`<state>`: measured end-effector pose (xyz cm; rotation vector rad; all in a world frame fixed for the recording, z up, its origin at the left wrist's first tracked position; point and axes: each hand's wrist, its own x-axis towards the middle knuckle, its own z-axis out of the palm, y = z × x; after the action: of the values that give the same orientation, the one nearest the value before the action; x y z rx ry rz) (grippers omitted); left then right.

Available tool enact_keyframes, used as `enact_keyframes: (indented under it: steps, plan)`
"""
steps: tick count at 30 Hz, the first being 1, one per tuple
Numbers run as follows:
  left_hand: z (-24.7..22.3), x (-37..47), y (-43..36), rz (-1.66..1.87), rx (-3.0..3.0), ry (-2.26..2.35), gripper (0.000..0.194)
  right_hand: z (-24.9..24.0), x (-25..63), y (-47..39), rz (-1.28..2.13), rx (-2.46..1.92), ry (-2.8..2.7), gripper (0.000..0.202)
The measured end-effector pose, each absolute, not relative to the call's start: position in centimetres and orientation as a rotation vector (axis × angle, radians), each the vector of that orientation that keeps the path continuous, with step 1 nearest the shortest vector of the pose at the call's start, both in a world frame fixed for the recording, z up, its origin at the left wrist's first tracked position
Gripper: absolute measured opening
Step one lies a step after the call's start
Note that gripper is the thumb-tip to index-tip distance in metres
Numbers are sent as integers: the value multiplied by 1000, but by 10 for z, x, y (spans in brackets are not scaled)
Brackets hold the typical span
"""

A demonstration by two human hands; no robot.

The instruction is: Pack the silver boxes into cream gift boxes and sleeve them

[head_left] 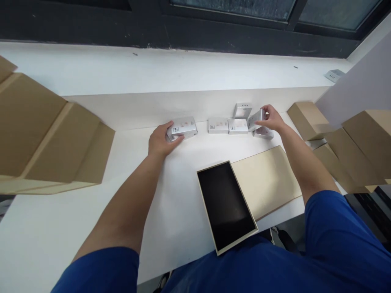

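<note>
My left hand [163, 139] is closed around the left end of a small silver-white carton [185, 126] near the back of the table. A tilted carton of the same sort [255, 119] is pinched in my right hand [271, 119]. Under it lies another small carton [264, 132]. Just left of my right hand, two cartons [218, 125] lie side by side, and one more carton [242, 110] leans against the wall behind them. Nearer my body is a shallow box tray [200, 194] with a black inside, resting partly on a flat cream lid [265, 179].
Stacked brown cardboard boxes [39, 130] rise at the left. More brown boxes [310, 118] stand at the right edge. Behind the table runs a white ledge [183, 73] below a dark window frame [146, 28]. A small carton [334, 75] sits on the ledge's right end.
</note>
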<state>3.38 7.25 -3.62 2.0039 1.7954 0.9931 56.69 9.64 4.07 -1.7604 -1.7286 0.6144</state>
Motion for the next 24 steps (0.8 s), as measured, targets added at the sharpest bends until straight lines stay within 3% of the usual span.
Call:
enact_keyframes:
  steps: [4, 11, 24]
  plan:
    - [-37, 34, 74, 1000, 1997, 1790, 85, 40, 598, 69, 703, -1857, -1707, 94]
    - [-38, 32, 76, 986, 2020, 1796, 87, 59, 602, 48, 545, -2143, -1920, 90]
    - [-37, 33, 74, 978, 2018, 1810, 87, 104, 607, 27, 333, -2006, -2111, 92]
